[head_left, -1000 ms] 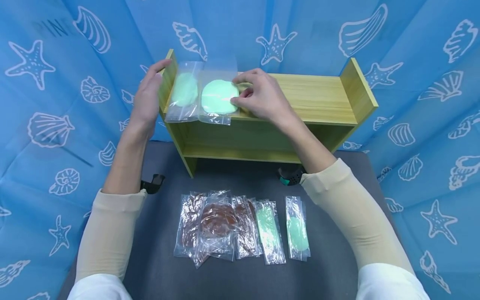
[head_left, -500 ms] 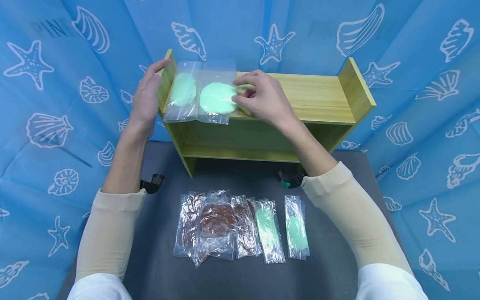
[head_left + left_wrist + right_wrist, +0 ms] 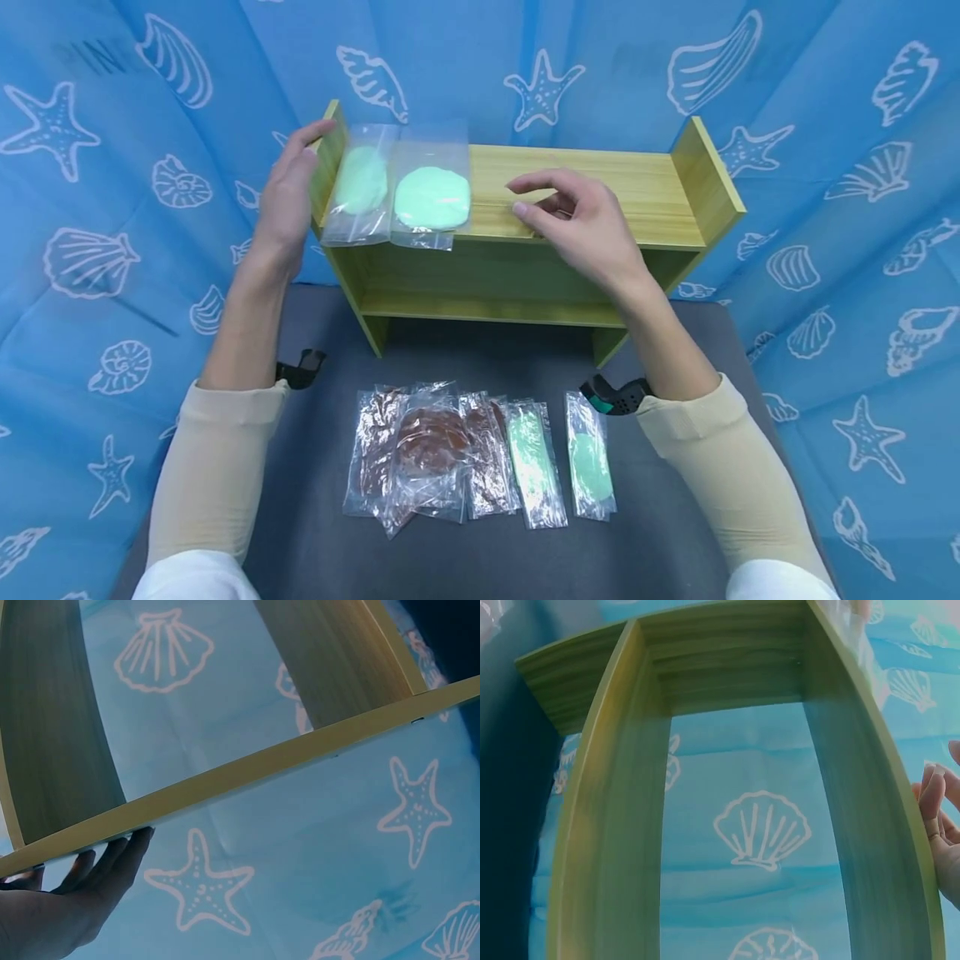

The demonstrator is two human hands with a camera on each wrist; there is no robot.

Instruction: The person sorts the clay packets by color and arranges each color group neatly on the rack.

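Observation:
On the top board of a small wooden shelf (image 3: 637,183) lie two clear zip bags side by side, a left bag (image 3: 362,179) and a right bag (image 3: 432,197), each with a flat pale-green round piece inside. Both hang slightly over the front edge. My left hand (image 3: 288,192) rests against the outside of the left side panel (image 3: 327,171); the left wrist view shows its fingers (image 3: 124,862) extended along that panel. Over the top board, to the right of the bags and apart from them, my right hand (image 3: 585,218) has loosely bent fingers and holds nothing.
On the dark tabletop (image 3: 480,554) in front of the shelf lie several clear bags with brown contents (image 3: 431,446). To their right are green-filled bags (image 3: 536,462) and a separate green-filled bag (image 3: 590,458). A blue patterned curtain (image 3: 847,275) surrounds the table.
My right hand has let go of the right-hand green bag's edge and moved right, away from it. The bags stay on the top board, and my left hand stays at the side panel.

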